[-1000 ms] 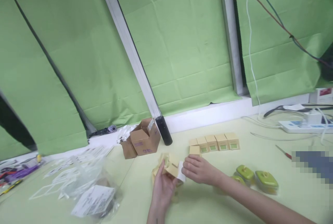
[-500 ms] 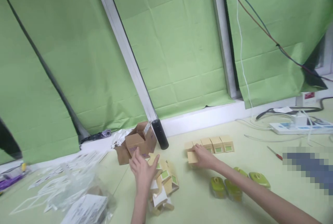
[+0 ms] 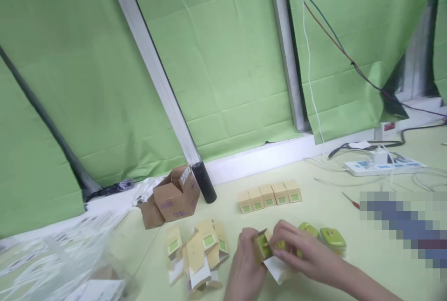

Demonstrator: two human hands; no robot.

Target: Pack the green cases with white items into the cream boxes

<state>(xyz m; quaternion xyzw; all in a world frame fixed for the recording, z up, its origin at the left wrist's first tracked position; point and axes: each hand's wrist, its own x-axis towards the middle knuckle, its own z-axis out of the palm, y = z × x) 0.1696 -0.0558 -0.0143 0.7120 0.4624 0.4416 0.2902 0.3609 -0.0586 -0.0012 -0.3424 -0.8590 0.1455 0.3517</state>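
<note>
My left hand (image 3: pixel 246 263) is wrapped around a small tan carton (image 3: pixel 268 236), with its end open and a white inner flap hanging down. A green lid with a loop (image 3: pixel 263 245) shows at the carton's opening. Whether it sits inside or behind cannot be made out. My right hand (image 3: pixel 302 247) closes its fingers at the carton's right edge. Behind that hand stand several green-lidded containers (image 3: pixel 332 238), partly hidden. Left of my hands lies a loose pile of flattened or half-folded tan cartons (image 3: pixel 196 249) with green labels.
A row of several closed cartons (image 3: pixel 268 195) stands behind my hands. Farther back are an open brown cardboard box (image 3: pixel 178 198) and a black cylinder (image 3: pixel 204 182). Plastic bags and white sheets (image 3: pixel 63 254) lie left. A power strip (image 3: pixel 382 167) and a red-handled tool (image 3: pixel 352 202) lie right.
My left hand has moved right, away from the carton pile, and now holds a carton. My right hand has left the carton row and come down to meet it. The view has shifted slightly right.
</note>
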